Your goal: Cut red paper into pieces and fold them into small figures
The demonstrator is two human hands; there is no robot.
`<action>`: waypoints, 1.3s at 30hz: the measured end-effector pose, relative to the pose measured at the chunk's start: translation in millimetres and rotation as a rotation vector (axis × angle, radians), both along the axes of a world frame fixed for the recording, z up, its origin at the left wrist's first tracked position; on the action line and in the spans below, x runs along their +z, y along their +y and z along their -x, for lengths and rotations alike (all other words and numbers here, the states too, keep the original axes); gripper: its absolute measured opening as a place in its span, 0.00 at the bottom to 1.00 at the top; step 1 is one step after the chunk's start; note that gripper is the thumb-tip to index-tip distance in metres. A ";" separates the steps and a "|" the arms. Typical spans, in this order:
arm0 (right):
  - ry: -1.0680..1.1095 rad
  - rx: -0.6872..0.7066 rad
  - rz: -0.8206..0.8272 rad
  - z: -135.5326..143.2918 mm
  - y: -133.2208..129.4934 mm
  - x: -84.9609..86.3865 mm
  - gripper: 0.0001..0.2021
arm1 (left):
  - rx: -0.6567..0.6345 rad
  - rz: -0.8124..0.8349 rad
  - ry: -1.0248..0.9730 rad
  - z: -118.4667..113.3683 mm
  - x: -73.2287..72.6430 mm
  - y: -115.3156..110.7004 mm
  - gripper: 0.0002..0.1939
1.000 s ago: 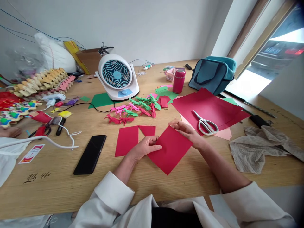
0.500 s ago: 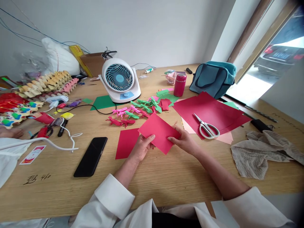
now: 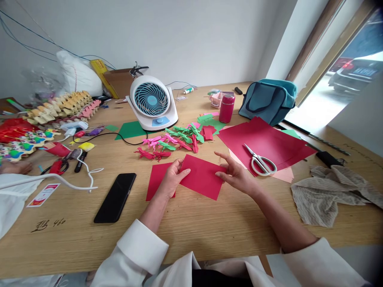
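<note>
A rectangular sheet of red paper (image 3: 201,177) is held just above the table between both hands. My left hand (image 3: 175,177) pinches its left edge, thumb on top and fingers beneath. At the right corner, the thumb of my right hand (image 3: 237,175) presses on the paper with fingers behind it, while the index finger points away. Another piece of red paper (image 3: 154,181) lies flat, partly under my left hand. Beyond the held sheet is a loose pile of folded, knotted-looking paper pieces (image 3: 182,134) in green, pink and red.
White-handled scissors (image 3: 263,165) rest on large red sheets (image 3: 269,139) at right. A black phone (image 3: 115,197) lies left of my forearm. Behind stand a fan (image 3: 152,101), a red flask (image 3: 227,108) and a blue bag (image 3: 266,101). Another person's hand (image 3: 14,167) is at far left.
The held red paper has turned from a diamond-like tilt to a flatter angle. My left hand has shifted up its left edge, and my right index finger has lifted away from the paper.
</note>
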State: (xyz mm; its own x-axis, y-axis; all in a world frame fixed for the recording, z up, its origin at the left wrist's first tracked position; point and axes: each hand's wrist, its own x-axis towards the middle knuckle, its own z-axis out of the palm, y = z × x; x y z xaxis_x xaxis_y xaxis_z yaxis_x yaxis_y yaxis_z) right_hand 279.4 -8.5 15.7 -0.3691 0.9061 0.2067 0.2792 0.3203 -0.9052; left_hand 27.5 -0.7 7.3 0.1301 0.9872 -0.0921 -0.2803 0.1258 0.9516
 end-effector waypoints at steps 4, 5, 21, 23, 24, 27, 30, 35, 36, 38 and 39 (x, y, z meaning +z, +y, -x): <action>0.143 0.064 -0.011 -5.5 1.7 -0.2 0.20 | 0.086 -0.022 -0.039 -1.5 -0.7 2.1 0.25; 0.133 0.074 -0.023 -6.6 1.9 0.1 0.18 | 0.110 -0.032 -0.052 -1.3 -0.8 2.9 0.24; -0.101 0.131 -0.202 -4.5 1.6 -5.1 0.15 | 0.070 -0.034 0.017 -6.6 -1.3 -0.4 0.27; -0.112 0.134 -0.230 -3.8 2.4 -3.6 0.14 | 0.067 -0.037 0.004 -6.6 -1.6 0.0 0.27; -0.107 0.138 -0.248 -3.5 3.0 -3.1 0.13 | 0.064 -0.035 -0.004 -6.6 -2.3 0.3 0.27; -0.091 0.155 -0.300 -3.9 5.1 -2.7 0.13 | 0.061 -0.043 -0.002 -6.2 -5.5 1.0 0.28; -0.121 0.166 -0.298 -5.6 6.2 -3.1 0.12 | 0.065 -0.091 0.060 -5.5 -9.0 1.7 0.27; -0.115 0.151 -0.278 -7.2 6.4 -5.2 0.12 | 0.083 -0.178 0.175 -4.4 -13.3 3.7 0.24; -0.109 0.151 -0.277 -7.3 6.6 -5.5 0.12 | 0.090 -0.194 0.177 -4.2 -13.9 4.0 0.24; -0.097 0.161 -0.272 -7.6 7.2 -5.7 0.11 | 0.086 -0.207 0.168 -4.0 -14.3 4.0 0.23; -0.089 0.166 -0.272 -7.9 7.4 -5.4 0.10 | 0.076 -0.204 0.160 -3.9 -14.2 3.8 0.23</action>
State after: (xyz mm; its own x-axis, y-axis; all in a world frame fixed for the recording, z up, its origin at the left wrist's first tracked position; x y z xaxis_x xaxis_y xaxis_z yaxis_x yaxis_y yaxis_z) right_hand 287.3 -1.0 10.3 -0.5350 0.7477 0.3934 0.2769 0.5951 -0.7545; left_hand 31.5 3.0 -7.0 0.0545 0.9938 0.0966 -0.1254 -0.0891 0.9881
